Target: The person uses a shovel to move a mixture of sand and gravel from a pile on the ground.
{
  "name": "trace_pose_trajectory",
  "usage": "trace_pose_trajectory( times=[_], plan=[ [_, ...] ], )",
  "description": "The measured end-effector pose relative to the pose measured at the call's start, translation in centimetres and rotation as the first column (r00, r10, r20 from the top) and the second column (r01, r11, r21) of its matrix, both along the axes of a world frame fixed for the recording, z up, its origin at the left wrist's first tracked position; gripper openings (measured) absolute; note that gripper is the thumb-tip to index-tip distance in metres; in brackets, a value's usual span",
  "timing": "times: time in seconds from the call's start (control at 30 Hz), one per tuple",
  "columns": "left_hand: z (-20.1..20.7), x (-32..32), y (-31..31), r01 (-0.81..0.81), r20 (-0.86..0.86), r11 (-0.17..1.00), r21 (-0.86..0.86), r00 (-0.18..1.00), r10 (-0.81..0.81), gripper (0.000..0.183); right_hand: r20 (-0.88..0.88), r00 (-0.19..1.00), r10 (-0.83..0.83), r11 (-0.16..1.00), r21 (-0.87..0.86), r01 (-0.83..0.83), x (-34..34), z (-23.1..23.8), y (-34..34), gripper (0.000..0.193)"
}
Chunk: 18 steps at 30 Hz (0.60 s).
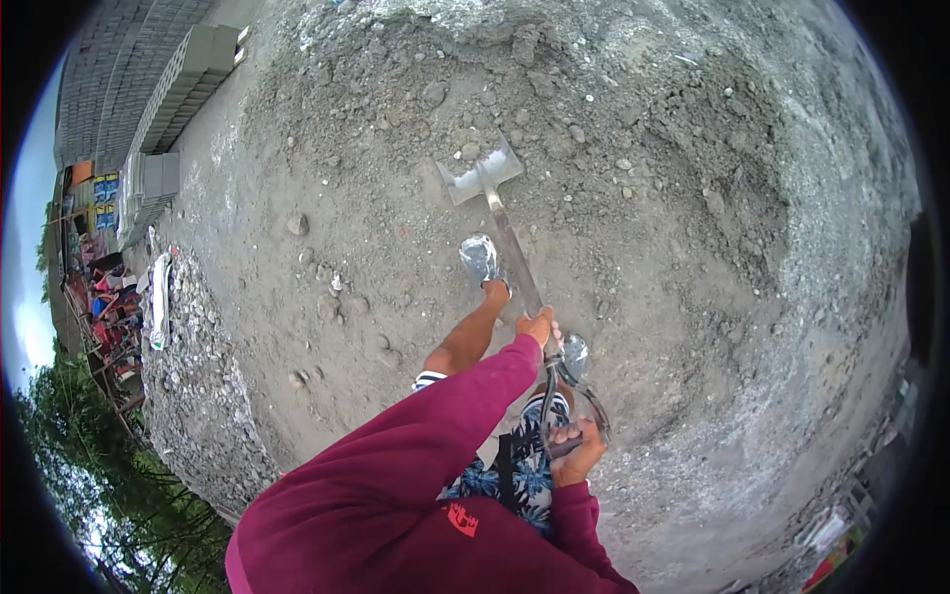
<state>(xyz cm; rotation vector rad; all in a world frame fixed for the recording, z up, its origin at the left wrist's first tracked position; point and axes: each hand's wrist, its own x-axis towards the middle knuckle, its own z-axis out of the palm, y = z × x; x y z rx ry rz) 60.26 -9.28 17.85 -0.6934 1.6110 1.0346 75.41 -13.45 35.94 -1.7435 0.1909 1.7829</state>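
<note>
The left hand [537, 326] is clamped around the shaft of the shovel [514, 249], just on the far side of the point where the handle forks. The right hand [580, 450] is closed on the crosspiece of the handle at the near end. Both sleeves are dark red.

The shovel extends from the right hand toward the far side, leaning slightly left, and passes between the two feet. The shaft is brown and worn. The blade [482, 174] is the only scoop in use; it is broad, with raised sides, and faces upward on or close to the ground [396, 218]. Contents of the blade: a pale patch, which may be dust or bare metal; the picture does not settle which. A stone [470, 151] sits at the blade's far edge; whether it rests on the metal or just beyond cannot be told.

The left shoe [480, 257] stands left of the shaft and is coated with pale dust. The right shoe [575, 355] stands right of the shaft, nearer, and is partly hidden by the handle.

Loose grey soil [693, 148] is heaped at far right. Scattered stones lie at left. Farther left are a gravel heap [203, 386] with a long white object [160, 302] on it, stacked grey blocks [188, 74] on the far side, and trees [84, 465] on the near side.
</note>
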Motion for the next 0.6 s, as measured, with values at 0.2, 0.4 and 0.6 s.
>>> trace_pose_trajectory(
  times=[0.2, 0.4, 0.6],
  plan=[
    [-5.9, -8.7, 7.1, -0.058, 0.008, 0.995, 0.083, 0.998, 0.057, 0.021, -0.095, 0.995, -0.026, 0.997, 0.074, 0.033, -6.6, -6.1, 7.3, 0.013],
    [-6.4, -11.5, 7.4, -0.117, 0.334, 0.955, 0.272, 0.942, 0.021, 0.047, 0.058, 0.997, 0.041, 0.995, 0.092, -0.046, -7.5, -6.6, 9.2, 0.010],
    [-12.6, -17.1, 8.0, 0.159, 0.245, 0.974, 0.160, 0.950, -0.195, 0.058, 0.502, 0.864, 0.043, 0.996, -0.093, 0.005, -7.4, -12.1, 7.2, 0.012]
  ],
)
